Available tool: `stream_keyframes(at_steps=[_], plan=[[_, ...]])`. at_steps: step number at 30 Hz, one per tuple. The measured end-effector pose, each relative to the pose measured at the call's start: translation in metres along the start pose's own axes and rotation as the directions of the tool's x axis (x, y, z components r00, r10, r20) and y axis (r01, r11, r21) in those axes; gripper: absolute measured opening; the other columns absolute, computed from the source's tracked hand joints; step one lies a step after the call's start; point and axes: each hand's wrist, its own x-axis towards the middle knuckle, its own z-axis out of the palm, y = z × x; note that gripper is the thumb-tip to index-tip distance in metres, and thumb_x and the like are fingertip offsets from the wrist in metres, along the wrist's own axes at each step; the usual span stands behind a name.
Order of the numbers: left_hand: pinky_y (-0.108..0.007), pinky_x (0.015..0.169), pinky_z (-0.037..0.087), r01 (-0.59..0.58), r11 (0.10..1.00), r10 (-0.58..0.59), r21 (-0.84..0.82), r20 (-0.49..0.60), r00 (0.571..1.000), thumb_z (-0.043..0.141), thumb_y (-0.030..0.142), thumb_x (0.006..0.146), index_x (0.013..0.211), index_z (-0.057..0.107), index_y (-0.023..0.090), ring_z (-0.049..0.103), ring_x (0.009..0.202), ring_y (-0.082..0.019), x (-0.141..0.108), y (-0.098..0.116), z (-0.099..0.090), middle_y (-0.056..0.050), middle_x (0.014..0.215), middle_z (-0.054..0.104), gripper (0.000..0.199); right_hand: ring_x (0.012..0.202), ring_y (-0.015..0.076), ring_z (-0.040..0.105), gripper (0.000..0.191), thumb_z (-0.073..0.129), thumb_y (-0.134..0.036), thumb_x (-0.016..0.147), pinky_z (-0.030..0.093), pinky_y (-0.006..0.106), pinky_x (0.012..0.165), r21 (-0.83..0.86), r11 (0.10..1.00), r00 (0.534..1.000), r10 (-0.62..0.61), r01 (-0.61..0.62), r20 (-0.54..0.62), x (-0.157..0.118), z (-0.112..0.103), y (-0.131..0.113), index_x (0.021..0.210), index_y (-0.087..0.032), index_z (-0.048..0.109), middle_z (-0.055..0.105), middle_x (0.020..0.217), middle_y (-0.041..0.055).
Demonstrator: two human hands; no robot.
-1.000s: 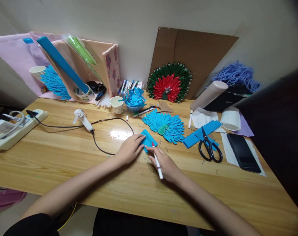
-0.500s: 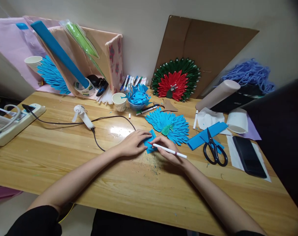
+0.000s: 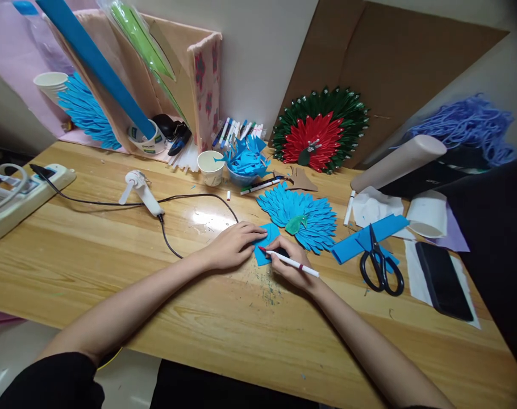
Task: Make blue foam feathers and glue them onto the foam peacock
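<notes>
small flat blue sheet (image 3: 264, 242) partly hidden by bare left hand (image 3: 234, 245) and right hand (image 3: 299, 279), contact with red-tipped white marker (image 3: 290, 261) too small to tell, long blue strip (image 3: 100, 68) at far left and brown cardboard sheet (image 3: 395, 62) at far right cut off at the top

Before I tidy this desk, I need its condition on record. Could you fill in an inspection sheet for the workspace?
Surface: light-brown wooden desk, with dark specks on the near side of the hands.
Work in hand: small flat blue sheet; slim white marker, uncapped, red tip at the sheet, contact unclear.
Clutter: black-handled scissors partly over a folded blue strip; black rectangular phone on white paper; white paper cup.
Hands: left hand rests on the sheet; right hand grips the marker.
Cables: black cable crosses from the white power strip; another black length leaves the white handheld tool towards the left forearm.
Surroundings: brown cardboard sheet behind a red-and-green fan-shaped decoration; pale wall.
</notes>
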Motion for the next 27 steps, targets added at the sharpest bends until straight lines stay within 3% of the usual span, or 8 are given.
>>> stream_keyframes(at_steps=[7,11,18,21,24,27], plan=[[-0.039,0.093,0.038,0.013,1.000,-0.013,-0.004,-0.003,1.000,0.045,0.024,0.085,0.117,0.051,0.023,0.046,0.109,-0.019,0.001,-0.002,0.002,-0.004,0.118,0.055,0.032,0.073,0.0169,0.055,0.008,0.050,-0.016,0.073,0.043,0.028,0.067,-0.054,0.996,0.997,-0.068,0.069,0.036,0.000,-0.001,0.002,0.078,-0.019,0.056,0.059,0.077,0.0031],[-0.039,0.093,0.038,0.009,1.000,-0.009,-0.005,-0.001,1.000,0.047,0.021,0.084,0.117,0.051,0.022,0.046,0.109,-0.019,0.002,-0.003,0.002,-0.006,0.118,0.055,0.034,0.072,0.0176,0.055,0.010,0.050,-0.013,0.069,0.043,0.029,0.066,-0.058,0.993,0.992,-0.104,0.108,0.070,0.000,-0.003,0.003,0.074,-0.019,0.056,0.059,0.073,0.0030],[-0.039,0.093,0.038,0.011,1.000,-0.011,-0.011,-0.001,1.000,0.046,0.021,0.084,0.120,0.049,0.023,0.045,0.109,-0.019,0.002,-0.003,0.003,-0.005,0.119,0.054,0.036,0.077,0.0199,0.057,0.012,0.050,-0.010,0.065,0.046,0.033,0.072,0.005,0.989,0.979,-0.147,0.148,0.140,-0.002,-0.004,0.004,0.068,-0.020,0.055,0.060,0.071,0.0027],[-0.038,0.093,0.037,0.007,1.000,-0.007,-0.012,0.002,1.000,0.046,0.021,0.084,0.121,0.047,0.022,0.045,0.110,-0.018,0.001,-0.004,0.003,-0.005,0.119,0.054,0.037,0.071,0.0182,0.058,0.010,0.051,-0.010,0.065,0.045,0.036,0.077,0.092,0.984,0.970,-0.170,0.155,0.175,-0.002,-0.005,0.007,0.065,-0.020,0.054,0.061,0.069,0.0015],[-0.039,0.093,0.037,0.003,1.000,-0.002,-0.015,0.004,1.000,0.045,0.021,0.085,0.122,0.047,0.023,0.045,0.110,-0.019,0.001,-0.005,0.003,-0.005,0.119,0.054,0.037,0.066,0.0161,0.059,0.007,0.050,-0.014,0.071,0.045,0.037,0.079,0.237,0.967,0.982,-0.129,0.093,0.137,-0.002,-0.005,0.009,0.070,-0.020,0.053,0.061,0.065,-0.0003],[-0.039,0.093,0.037,0.001,1.000,-0.001,-0.015,0.007,1.000,0.044,0.022,0.085,0.121,0.048,0.022,0.045,0.110,-0.019,0.001,-0.005,0.002,-0.006,0.119,0.054,0.036,0.069,0.0165,0.059,0.004,0.049,-0.019,0.077,0.047,0.032,0.070,0.249,0.968,0.999,0.008,-0.016,0.034,-0.002,-0.003,0.010,0.077,-0.020,0.053,0.062,0.070,0.0012]])
